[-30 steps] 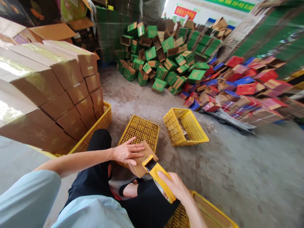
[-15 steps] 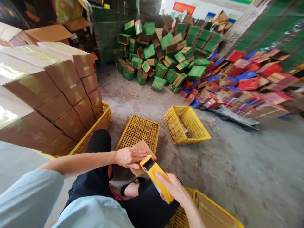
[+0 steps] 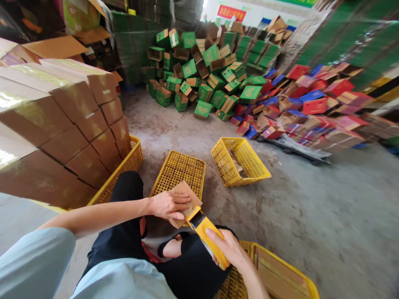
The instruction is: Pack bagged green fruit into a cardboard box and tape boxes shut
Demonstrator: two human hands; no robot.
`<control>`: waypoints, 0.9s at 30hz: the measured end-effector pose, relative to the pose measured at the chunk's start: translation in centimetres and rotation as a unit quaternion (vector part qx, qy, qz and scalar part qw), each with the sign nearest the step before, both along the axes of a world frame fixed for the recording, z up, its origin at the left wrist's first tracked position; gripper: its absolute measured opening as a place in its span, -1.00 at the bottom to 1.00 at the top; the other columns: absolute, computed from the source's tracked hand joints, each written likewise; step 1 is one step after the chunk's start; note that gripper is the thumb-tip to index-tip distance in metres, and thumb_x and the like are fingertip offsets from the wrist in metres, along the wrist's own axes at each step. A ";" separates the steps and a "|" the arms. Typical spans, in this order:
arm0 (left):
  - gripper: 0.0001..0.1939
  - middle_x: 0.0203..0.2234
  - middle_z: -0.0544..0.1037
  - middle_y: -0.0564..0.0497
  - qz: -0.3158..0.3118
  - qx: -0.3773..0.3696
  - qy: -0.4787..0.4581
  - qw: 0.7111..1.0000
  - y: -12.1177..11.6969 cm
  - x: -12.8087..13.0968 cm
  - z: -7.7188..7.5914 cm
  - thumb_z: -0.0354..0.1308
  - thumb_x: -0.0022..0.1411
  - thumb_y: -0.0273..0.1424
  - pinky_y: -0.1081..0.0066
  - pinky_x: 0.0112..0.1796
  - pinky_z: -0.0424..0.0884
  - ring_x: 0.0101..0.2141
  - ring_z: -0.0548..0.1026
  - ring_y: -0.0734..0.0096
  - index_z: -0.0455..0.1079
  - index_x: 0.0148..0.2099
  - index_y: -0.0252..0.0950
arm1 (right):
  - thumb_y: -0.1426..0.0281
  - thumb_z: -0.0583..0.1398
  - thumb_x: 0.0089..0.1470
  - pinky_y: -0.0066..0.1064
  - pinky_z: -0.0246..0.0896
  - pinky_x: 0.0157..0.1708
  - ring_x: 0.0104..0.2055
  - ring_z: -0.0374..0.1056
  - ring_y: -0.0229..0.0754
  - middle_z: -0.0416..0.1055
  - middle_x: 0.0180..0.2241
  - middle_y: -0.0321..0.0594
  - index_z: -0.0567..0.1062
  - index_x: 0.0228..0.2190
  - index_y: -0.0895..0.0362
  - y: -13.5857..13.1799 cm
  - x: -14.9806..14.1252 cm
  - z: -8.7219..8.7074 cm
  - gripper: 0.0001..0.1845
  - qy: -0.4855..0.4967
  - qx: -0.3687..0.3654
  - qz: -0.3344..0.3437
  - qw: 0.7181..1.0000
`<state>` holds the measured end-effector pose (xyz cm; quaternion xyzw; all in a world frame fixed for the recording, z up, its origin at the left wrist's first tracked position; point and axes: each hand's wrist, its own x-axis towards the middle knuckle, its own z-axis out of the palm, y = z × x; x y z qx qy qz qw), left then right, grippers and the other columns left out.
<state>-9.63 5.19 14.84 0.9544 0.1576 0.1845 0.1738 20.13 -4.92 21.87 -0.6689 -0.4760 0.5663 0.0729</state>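
A small brown cardboard box [image 3: 184,189] lies tilted above my lap, at the near end of an upturned yellow crate [image 3: 177,170]. My left hand [image 3: 170,204] rests flat on its top, fingers stretched out. My right hand [image 3: 229,245] is wrapped round a yellow tape dispenser [image 3: 209,236], whose far end touches the box beside my left fingertips. A shiny strip, seemingly clear tape, shows at that spot. The underside of the box is hidden.
Taped cartons [image 3: 71,137] are stacked in a yellow crate on my left. A yellow basket [image 3: 241,162] stands ahead, and a crate with flat cardboard [image 3: 277,274] is at my right. Green boxes [image 3: 202,110] and red and blue boxes [image 3: 314,106] are heaped behind.
The view has turned slightly right, so the surroundings shift left. The dispenser's end has moved slightly back from my left fingers, and a shiny strip now shows on the box.
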 end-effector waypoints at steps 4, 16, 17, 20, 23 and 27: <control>-0.28 0.40 0.22 -0.28 0.003 -0.004 0.002 1.000 -1.0 1.3 -0.3 -0.13 0.53 0.00 0.14 0.42 0.00 0.42 0.12 0.07 0.13 0.47 -0.41 | -0.26 0.15 0.08 -0.47 0.29 -0.63 -0.64 0.44 -0.16 0.47 -0.66 -0.27 0.44 -0.33 0.12 -0.2 0.3 -0.6 -0.34 0.008 0.000 -0.003 1.000; -0.23 0.40 0.19 -0.28 -0.012 -0.002 0.026 1.000 -0.4 1.1 -0.9 -0.12 0.50 0.06 0.15 0.41 0.03 0.44 0.07 0.09 0.10 0.48 -0.41 | -0.26 0.14 0.11 -0.44 0.36 -0.57 -0.54 0.52 -0.12 0.52 -0.57 -0.20 0.44 -0.27 0.12 -1.6 1.8 -0.1 -0.34 0.037 -0.048 -0.004 0.998; -0.22 0.40 0.20 -0.29 -0.012 -0.001 0.024 1.000 -0.3 1.1 -0.9 -0.11 0.49 0.06 0.15 0.41 0.03 0.43 0.07 0.09 0.10 0.48 -0.42 | -0.27 0.14 0.10 -0.44 0.36 -0.57 -0.54 0.52 -0.12 0.52 -0.57 -0.21 0.44 -0.27 0.12 -1.9 2.1 -0.1 -0.33 0.037 -0.049 -0.005 0.998; -0.20 0.40 0.20 -0.31 -0.016 0.003 0.017 1.000 -0.4 1.0 -0.9 -0.08 0.49 0.06 0.14 0.41 0.03 0.44 0.07 0.09 0.06 0.49 -0.44 | -0.28 0.15 0.08 -0.46 0.35 -0.58 -0.54 0.52 -0.13 0.51 -0.59 -0.24 0.43 -0.29 0.12 -2.3 2.3 -0.3 -0.32 0.029 -0.044 -0.006 0.999; -0.18 0.42 0.15 -0.30 -0.016 0.007 0.020 1.000 -0.7 0.9 -0.6 -0.07 0.48 0.06 0.13 0.42 -0.02 0.45 0.02 0.10 -0.02 0.52 -0.41 | -0.27 0.15 0.09 -0.48 0.32 -0.60 -0.56 0.49 -0.16 0.50 -0.60 -0.25 0.43 -0.31 0.12 -2.4 1.9 -0.9 -0.34 0.025 -0.035 -0.015 0.999; -0.21 0.49 -0.04 -0.15 -0.023 0.008 0.038 0.999 -1.4 1.0 -0.3 -0.03 0.44 0.11 0.11 0.42 -0.07 0.46 -0.03 0.06 0.00 0.53 -0.16 | -0.28 0.18 0.06 -0.49 0.31 -0.62 -0.58 0.48 -0.18 0.49 -0.62 -0.28 0.44 -0.33 0.12 -2.3 1.2 -2.0 -0.32 0.029 -0.016 -0.031 0.999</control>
